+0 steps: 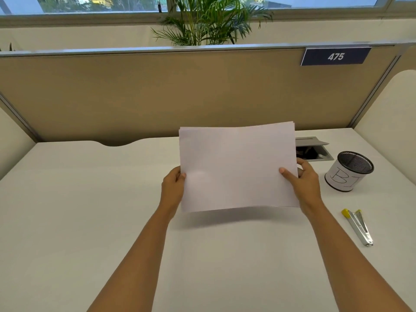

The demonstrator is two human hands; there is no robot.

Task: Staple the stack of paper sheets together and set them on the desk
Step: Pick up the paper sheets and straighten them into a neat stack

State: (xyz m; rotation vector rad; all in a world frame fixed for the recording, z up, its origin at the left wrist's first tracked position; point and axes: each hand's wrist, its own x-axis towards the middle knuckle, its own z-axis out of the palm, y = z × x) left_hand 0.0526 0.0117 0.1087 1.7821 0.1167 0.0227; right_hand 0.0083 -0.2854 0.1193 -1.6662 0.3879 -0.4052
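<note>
A stack of white paper sheets [236, 167] is held in the air above the white desk [90, 210], in landscape position, casting a shadow below. My left hand [172, 185] grips its left edge, thumb on top. My right hand [302, 183] grips the right edge, thumb on the front sheet and fingers behind. A silver stapler with yellow ends [358, 226] lies on the desk to the right, apart from both hands.
A black mesh pen cup with a white paper label [347, 172] stands at the right. Behind the paper is an open grey cable hatch [315, 149]. A tan partition [157, 95] walls the desk's far edge, with side panels left and right.
</note>
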